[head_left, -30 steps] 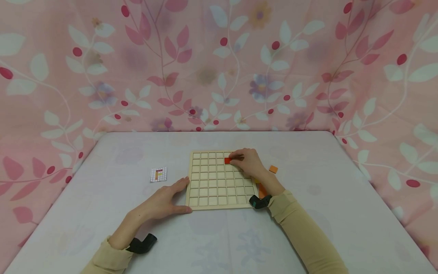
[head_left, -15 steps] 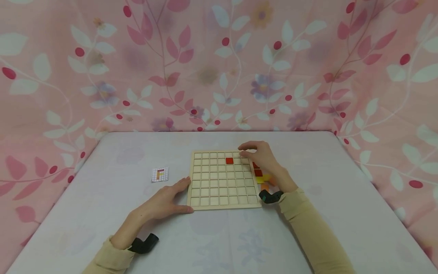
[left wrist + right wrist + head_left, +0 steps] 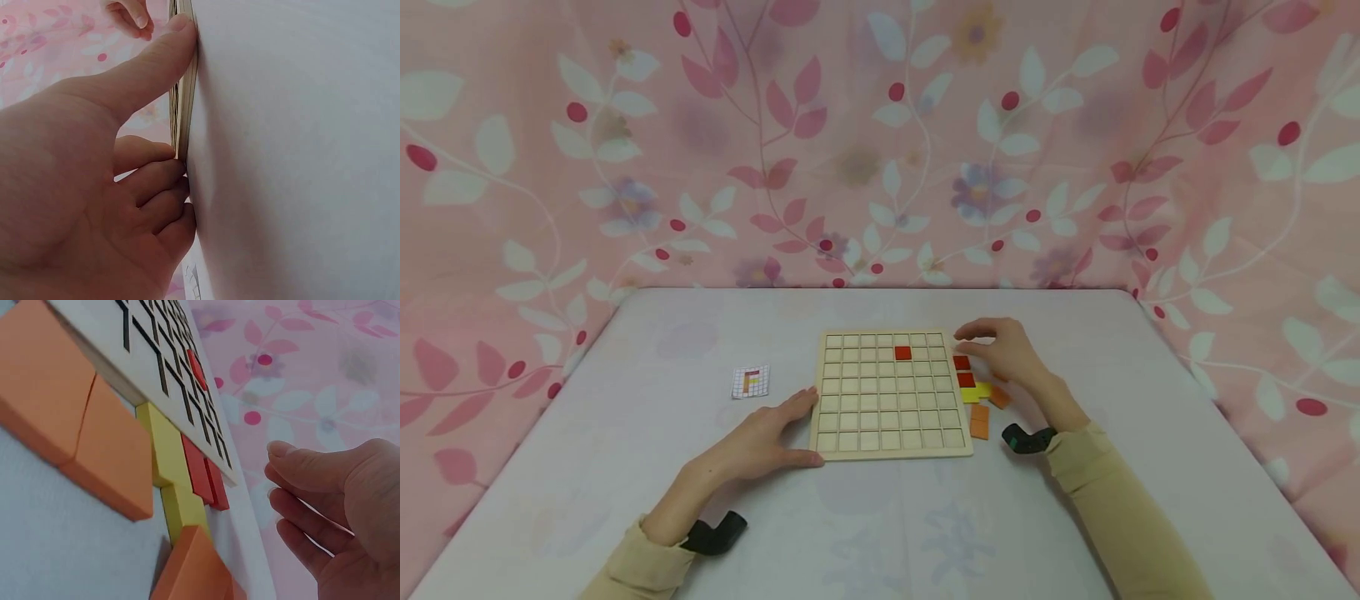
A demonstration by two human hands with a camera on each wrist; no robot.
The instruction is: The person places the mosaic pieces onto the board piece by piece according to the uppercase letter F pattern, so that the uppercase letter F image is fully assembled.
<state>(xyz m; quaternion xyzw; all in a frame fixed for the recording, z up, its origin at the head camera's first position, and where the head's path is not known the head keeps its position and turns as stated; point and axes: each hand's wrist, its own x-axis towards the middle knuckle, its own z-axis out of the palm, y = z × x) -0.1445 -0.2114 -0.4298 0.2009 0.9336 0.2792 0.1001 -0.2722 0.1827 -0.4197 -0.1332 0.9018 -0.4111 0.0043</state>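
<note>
A shallow wooden grid board lies flat on the table, with one red square tile in a cell of its second row from the back. My left hand rests against the board's left side, thumb at the near corner and fingertips on the edge. Just off the far right corner hovers my right hand, fingers loosely bent and holding nothing. Under and in front of it, along the board's right edge, lie two red tiles, yellow tiles and several orange tiles.
A small printed card with a coloured grid pattern lies left of the board. A white patterned cloth covers the table. Pink floral fabric hangs behind and at both sides.
My right hand has let go of the red tile, which stays in its cell, and has moved right, off the board. The left hand keeps its place at the board's edge.
</note>
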